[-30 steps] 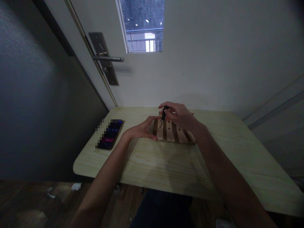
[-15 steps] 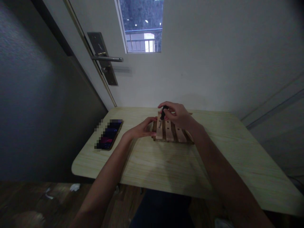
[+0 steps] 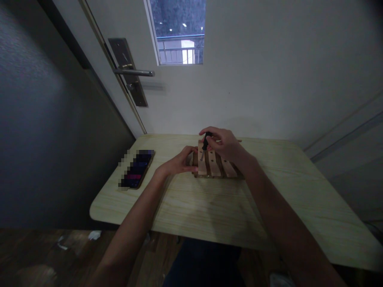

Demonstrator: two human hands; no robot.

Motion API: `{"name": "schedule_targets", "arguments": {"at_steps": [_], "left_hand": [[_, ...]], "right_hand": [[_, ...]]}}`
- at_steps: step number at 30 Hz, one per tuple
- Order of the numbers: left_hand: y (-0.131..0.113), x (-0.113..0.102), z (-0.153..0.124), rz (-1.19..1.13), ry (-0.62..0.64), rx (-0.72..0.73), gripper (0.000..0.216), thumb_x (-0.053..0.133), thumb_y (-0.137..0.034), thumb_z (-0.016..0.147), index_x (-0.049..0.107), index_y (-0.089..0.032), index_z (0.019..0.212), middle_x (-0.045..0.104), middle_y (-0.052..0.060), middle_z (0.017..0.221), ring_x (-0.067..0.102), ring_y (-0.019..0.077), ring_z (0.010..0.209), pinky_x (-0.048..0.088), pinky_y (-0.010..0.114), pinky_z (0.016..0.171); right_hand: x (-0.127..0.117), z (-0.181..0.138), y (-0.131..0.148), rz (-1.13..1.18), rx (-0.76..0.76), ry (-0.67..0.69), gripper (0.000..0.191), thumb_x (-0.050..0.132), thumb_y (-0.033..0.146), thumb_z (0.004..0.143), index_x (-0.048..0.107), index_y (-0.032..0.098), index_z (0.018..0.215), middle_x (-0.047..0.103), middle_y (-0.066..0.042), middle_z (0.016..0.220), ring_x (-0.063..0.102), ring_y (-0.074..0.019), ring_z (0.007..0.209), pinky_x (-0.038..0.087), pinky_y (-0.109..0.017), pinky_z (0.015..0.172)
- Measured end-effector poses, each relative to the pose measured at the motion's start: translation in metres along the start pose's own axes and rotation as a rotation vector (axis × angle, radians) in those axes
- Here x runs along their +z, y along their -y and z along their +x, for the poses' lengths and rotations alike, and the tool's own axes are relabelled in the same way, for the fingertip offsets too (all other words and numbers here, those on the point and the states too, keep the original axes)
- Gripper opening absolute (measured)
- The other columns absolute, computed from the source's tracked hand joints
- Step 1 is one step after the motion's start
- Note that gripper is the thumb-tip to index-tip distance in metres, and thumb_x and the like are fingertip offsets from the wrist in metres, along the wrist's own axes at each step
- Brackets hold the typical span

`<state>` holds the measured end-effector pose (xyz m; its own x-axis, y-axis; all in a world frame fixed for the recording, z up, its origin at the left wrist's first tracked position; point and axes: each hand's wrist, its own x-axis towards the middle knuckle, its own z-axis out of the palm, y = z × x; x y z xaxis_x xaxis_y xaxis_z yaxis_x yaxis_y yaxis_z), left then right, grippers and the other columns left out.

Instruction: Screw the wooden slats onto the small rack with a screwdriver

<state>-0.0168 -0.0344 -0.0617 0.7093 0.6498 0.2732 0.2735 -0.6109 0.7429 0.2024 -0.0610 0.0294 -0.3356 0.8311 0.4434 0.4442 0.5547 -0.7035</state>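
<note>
A small slatted wooden rack lies on the pale wooden table, near its far edge. My right hand is closed round the black handle of a short screwdriver, whose tip points down onto the leftmost slat. My left hand rests against the rack's left side, fingers curled on its edge and holding it still.
A phone with a lit screen lies on the table to the left. Behind the table stands a white door with a metal lever handle and a small window. A dark wall is on the left, wooden floor below.
Both hands and the rack stay almost where they were. The phone's screen has grown dimmer. The view has shifted slightly.
</note>
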Motion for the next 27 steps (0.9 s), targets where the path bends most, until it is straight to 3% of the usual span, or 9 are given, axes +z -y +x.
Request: {"name": "schedule_targets", "arguments": {"at_steps": [6,14,23,27], "left_hand": [[-0.004,0.006,0.000,-0.011,-0.027,0.027,0.074,0.079,-0.047,0.070,0.036,-0.024,0.127,0.044,0.012,0.134,0.043,0.0318,0.130,0.037,0.051,0.110],[-0.013,0.006,-0.001,0.006,-0.011,0.068,0.036,0.072,-0.041,0.079,0.047,-0.023,0.098,0.044,0.010,0.129,0.040,0.0282,0.130,0.036,0.048,0.112],[-0.013,0.007,-0.003,-0.051,-0.002,0.024,0.031,0.073,-0.035,0.077,0.053,-0.022,0.097,0.044,0.010,0.130,0.038,0.0289,0.133,0.033,0.053,0.114],[-0.013,0.004,-0.005,-0.126,0.042,-0.028,0.017,0.059,-0.038,0.090,0.056,-0.022,0.097,0.040,0.010,0.138,0.034,0.0268,0.138,0.032,0.050,0.117]], "right_hand": [[0.002,0.001,-0.003,0.015,0.012,-0.003,0.026,0.050,0.020,0.084,0.067,0.017,0.103,0.069,-0.004,0.083,0.060,-0.0129,0.067,0.048,-0.027,0.064],[0.001,-0.001,0.000,-0.007,-0.001,-0.019,0.028,0.049,0.021,0.083,0.068,0.014,0.103,0.069,-0.005,0.084,0.059,-0.0122,0.066,0.047,-0.026,0.062],[-0.001,-0.002,0.002,-0.033,0.024,-0.008,0.027,0.048,0.020,0.084,0.067,0.016,0.104,0.071,-0.007,0.088,0.063,-0.0138,0.069,0.050,-0.028,0.064],[-0.002,-0.001,0.002,-0.034,0.025,-0.006,0.028,0.048,0.020,0.085,0.068,0.014,0.104,0.072,-0.007,0.088,0.065,-0.0146,0.070,0.050,-0.028,0.063]]}}
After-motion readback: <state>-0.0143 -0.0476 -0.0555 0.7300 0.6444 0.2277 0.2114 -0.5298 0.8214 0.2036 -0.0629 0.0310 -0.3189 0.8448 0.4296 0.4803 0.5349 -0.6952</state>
